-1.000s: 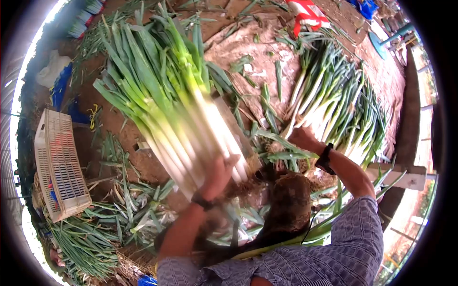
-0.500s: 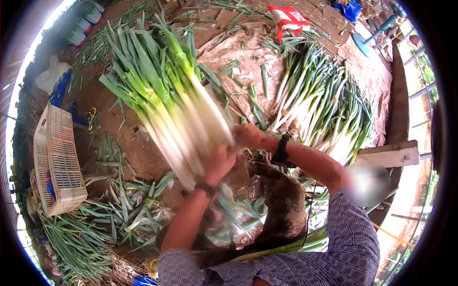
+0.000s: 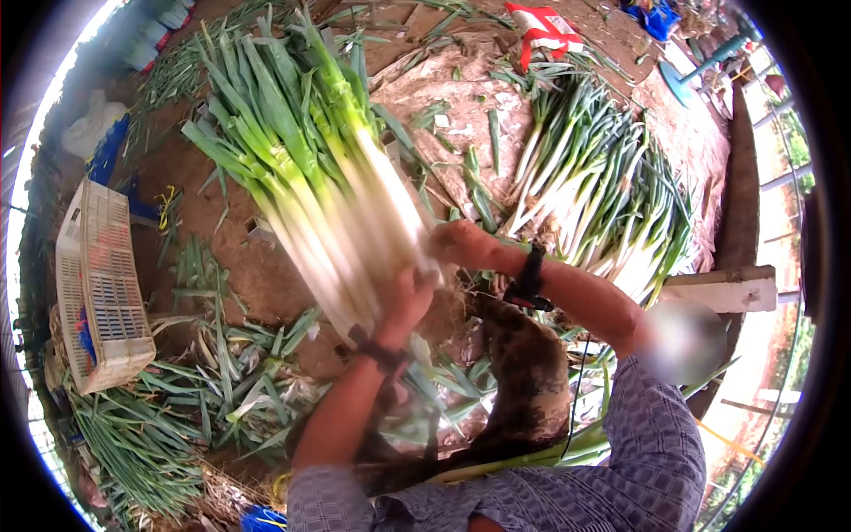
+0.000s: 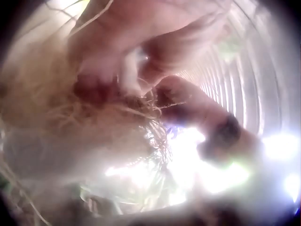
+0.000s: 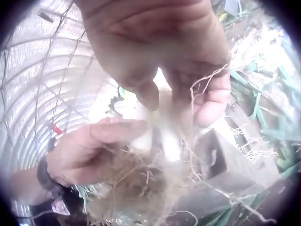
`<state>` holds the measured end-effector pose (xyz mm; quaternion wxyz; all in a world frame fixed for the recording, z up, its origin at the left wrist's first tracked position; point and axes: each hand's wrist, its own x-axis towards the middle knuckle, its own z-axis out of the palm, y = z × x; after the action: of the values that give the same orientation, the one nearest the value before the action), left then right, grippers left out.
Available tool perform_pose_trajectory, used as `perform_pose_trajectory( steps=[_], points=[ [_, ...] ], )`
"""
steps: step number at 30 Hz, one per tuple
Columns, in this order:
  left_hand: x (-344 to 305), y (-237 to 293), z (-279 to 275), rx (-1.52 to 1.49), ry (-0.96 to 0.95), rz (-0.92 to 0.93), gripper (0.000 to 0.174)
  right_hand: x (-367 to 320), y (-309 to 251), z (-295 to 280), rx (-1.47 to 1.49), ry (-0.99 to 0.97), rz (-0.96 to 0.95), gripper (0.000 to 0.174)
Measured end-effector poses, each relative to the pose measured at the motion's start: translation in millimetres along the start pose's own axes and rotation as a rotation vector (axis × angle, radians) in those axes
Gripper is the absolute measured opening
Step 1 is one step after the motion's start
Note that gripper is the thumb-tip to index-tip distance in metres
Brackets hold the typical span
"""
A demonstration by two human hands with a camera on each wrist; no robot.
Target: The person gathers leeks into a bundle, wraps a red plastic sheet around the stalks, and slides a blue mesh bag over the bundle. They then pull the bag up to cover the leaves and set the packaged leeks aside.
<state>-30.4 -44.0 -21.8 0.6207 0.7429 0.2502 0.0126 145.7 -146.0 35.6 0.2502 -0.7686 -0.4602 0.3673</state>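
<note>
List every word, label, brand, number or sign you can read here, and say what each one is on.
No text can be read in any view.
Red-and-white bag: there may be print on it, but it is too small and blurred to read.
Plastic crate: reddish patches show on it, with no legible letters.
Dark band on the right wrist: no legible brand or number.

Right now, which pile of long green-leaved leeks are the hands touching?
The large central bundle with thick white stems: the left hand and right hand grip its root end. The heap at right and the green pile at lower left lie untouched.
</note>
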Motion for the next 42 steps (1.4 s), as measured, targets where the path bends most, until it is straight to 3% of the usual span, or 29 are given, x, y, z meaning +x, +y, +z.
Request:
perform_pose_trajectory(
  steps=[3,4,6,7,10,14,16,20,22,23,25,26,29,31,32,34,35,37,39,40,41,42],
  points=[
    [-2,10,-8,-0.252,-0.091,-0.098,0.021,2,9,1,0.018,0.003,-0.106,0.02],
    [-3,18,-12,-0.145,-0.131,-0.136,0.022,4,11,3,0.016,0.02,-0.127,0.019],
    [2,31,-22,0.074,-0.211,-0.2,0.025,5,8,16,0.341,0.116,0.076,0.016],
    [10,14,-23,0.023,-0.212,-0.192,0.026,2,4,16,0.167,0.208,-0.104,0.016],
    [8,3,-19,-0.135,-0.237,-0.193,0.032,7,14,21,0.263,0.137,-0.002,0.015],
    [-9,9,-23,-0.32,-0.188,-0.056,0.039,7,7,14,0.389,0.145,-0.045,0.013],
    [-13,20,-19,-0.29,-0.102,-0.083,0.038,8,19,30,0.294,0.25,-0.235,0.015],
    [-3,43,-20,0.617,-0.127,-0.019,0.031,-1,4,29,0.141,0.331,0.037,0.019],
    [-11,48,-21,0.791,-0.207,-0.06,0.028,-5,-1,25,0.242,0.254,0.112,0.021],
    [-19,46,-19,0.88,-0.248,-0.095,0.028,-5,-2,29,0.086,0.269,0.013,0.018],
    [-26,25,-7,0.818,-0.113,0.058,0.025,-7,-11,35,-0.241,0.345,-0.172,0.015],
    [-28,21,-5,0.751,-0.069,0.112,0.024,-11,-14,36,-0.161,0.342,-0.172,0.013],
    [-23,9,3,0.691,0.013,0.21,0.023,-11,-19,32,-0.465,0.25,-0.212,0.013],
    [-17,8,3,0.771,-0.025,0.137,0.04,-9,-7,34,-0.521,0.249,-0.299,0.012],
    [-18,9,3,0.811,-0.044,0.095,0.05,-5,-3,35,-0.468,0.217,-0.222,0.013],
    [-1,-4,4,0.842,0.004,0.255,0.056,3,-2,34,-0.368,0.164,-0.064,0.02],
    [-1,-8,9,0.822,-0.014,0.254,0.051,2,-4,31,-0.258,0.137,-0.001,0.033],
    [-9,18,4,0.766,-0.086,0.181,0.034,-10,-11,24,-0.223,0.175,-0.024,0.05],
    [-23,44,-11,0.758,-0.155,0.138,0.032,-31,-26,19,-0.216,0.272,-0.055,0.063],
    [-33,46,-15,0.776,-0.172,0.154,0.042,-50,-55,16,-0.222,0.341,-0.069,0.067],
    [-45,43,-17,0.779,-0.181,0.285,0.045,-69,-78,4,-0.167,0.217,0.097,0.073],
    [-60,44,-20,0.784,-0.187,0.416,0.049,-88,-76,13,-0.071,0.33,0.032,0.068]
  ],
)
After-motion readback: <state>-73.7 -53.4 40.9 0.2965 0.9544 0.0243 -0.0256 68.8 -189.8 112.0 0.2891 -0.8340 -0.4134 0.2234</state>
